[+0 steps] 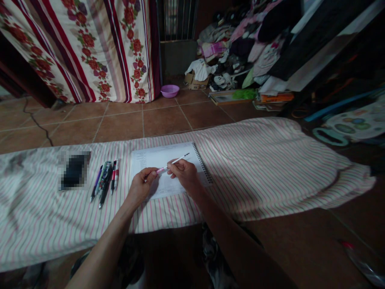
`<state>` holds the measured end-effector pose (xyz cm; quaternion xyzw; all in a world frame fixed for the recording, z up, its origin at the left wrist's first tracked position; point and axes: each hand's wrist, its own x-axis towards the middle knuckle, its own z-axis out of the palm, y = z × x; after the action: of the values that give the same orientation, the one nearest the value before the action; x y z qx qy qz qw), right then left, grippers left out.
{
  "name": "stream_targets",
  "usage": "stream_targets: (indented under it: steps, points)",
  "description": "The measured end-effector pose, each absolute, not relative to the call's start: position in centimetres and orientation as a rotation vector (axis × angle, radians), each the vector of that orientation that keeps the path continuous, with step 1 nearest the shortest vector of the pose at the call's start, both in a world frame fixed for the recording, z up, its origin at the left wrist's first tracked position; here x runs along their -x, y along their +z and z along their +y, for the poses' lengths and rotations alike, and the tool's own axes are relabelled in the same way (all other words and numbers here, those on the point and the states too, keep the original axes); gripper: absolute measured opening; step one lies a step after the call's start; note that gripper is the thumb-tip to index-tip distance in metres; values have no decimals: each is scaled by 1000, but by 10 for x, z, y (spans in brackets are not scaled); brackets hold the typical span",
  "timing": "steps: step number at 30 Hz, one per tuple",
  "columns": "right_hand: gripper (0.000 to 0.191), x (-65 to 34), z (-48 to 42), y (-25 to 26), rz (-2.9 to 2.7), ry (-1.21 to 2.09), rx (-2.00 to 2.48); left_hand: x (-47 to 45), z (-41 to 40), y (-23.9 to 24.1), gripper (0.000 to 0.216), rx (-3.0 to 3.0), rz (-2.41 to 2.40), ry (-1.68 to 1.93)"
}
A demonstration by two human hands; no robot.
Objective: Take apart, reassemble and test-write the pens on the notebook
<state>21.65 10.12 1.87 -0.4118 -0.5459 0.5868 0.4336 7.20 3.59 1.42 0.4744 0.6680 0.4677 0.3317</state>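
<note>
Both my hands hold one thin pen (177,161) over a spiral notebook (168,160) lying on a striped cloth (255,168). My left hand (142,182) pinches the pink end of the pen with closed fingers. My right hand (184,172) grips the pen's white middle, fingers closed, with the dark tip pointing up and right. The notebook's open page shows faint writing.
Several pens (106,182) lie in a row left of the notebook, beside a dark flat object (74,170). Beyond the cloth is tiled floor, a purple bowl (169,91), a floral curtain (90,48) and a heap of clothes (237,48).
</note>
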Motion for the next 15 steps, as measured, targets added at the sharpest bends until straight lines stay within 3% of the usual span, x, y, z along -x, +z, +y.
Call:
stream_targets:
  steps: [15]
  points:
    - [19,-215,100,17,-1465,1493,1037,-80,35,27,22,-1135,1583,1213]
